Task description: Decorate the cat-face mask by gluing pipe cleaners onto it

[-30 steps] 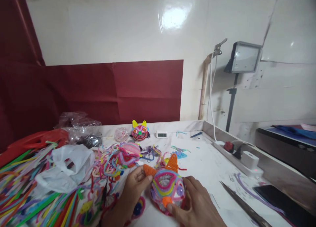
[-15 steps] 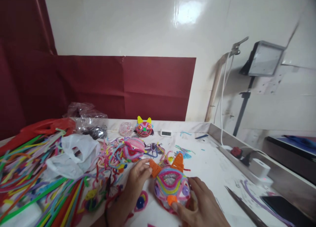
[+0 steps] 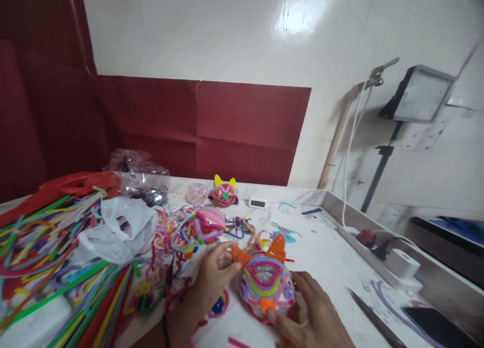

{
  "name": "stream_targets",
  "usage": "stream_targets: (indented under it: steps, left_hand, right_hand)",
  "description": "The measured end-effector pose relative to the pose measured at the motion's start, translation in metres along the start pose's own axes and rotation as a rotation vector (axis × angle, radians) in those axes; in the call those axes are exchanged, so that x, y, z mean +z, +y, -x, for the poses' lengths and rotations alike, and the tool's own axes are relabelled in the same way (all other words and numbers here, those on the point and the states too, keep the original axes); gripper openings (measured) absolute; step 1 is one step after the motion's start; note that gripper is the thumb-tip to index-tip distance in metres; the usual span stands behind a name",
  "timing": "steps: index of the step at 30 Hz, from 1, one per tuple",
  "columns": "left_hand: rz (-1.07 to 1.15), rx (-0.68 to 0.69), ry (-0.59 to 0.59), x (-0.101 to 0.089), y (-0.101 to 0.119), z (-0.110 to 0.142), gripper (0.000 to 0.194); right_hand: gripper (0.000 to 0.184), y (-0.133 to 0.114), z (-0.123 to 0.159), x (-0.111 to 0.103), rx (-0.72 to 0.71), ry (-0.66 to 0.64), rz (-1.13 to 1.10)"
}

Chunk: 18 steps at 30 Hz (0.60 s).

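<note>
A round animal face made of coloured pipe cleaners (image 3: 266,282) stands on the white table before me, with pink, yellow and blue bands, purple eyes and an orange nose. Two orange ears rise from its top. My left hand (image 3: 215,272) pinches the left orange ear (image 3: 239,256) between thumb and fingers. Around the right side of the face curls my right hand (image 3: 312,312), its thumb against the orange nose (image 3: 267,305). The right orange ear (image 3: 277,248) is untouched. Beside my left wrist lies a pink and blue pipe-cleaner eye piece (image 3: 219,305).
Loose pipe cleaners (image 3: 49,242) and a white plastic bag (image 3: 119,227) crowd the left. Behind sit a finished face with yellow ears (image 3: 224,191), a pink striped piece (image 3: 207,223) and a small timer (image 3: 257,203). Pointed scissors or tweezers (image 3: 372,315), a phone (image 3: 440,325) and a power strip (image 3: 408,282) lie right.
The view has shifted slightly, so most things appear a little farther right. Both hands keep the same hold on the pipe-cleaner face. A pink strip shows more at the bottom edge.
</note>
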<state>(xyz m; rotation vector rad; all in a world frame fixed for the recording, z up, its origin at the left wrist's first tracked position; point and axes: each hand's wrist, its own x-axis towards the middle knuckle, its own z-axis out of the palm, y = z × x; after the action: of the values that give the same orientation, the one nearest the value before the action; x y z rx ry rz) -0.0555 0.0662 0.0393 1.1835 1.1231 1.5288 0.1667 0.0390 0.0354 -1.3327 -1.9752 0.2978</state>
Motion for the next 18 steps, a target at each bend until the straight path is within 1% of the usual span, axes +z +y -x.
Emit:
stream_targets:
  steps: [5, 10, 12, 18]
  left_hand:
    - [-0.013, 0.006, -0.004, -0.004, -0.005, 0.002, 0.043]
    - [0.016, -0.005, -0.066, -0.009, -0.008, 0.003, 0.049]
    - [0.030, -0.010, -0.109, -0.009, -0.007, 0.004, 0.050]
    - [0.043, -0.036, -0.304, -0.005, 0.005, 0.010, 0.045]
  right_hand:
    - [0.037, 0.001, 0.000, 0.001, 0.001, 0.011, 0.003]
    - [0.037, 0.002, 0.000, 0.000, -0.011, -0.020, -0.004]
    - [0.036, 0.002, 0.000, -0.001, -0.007, -0.027, -0.027]
    - [0.041, 0.001, -0.001, -0.004, 0.030, -0.039, -0.086]
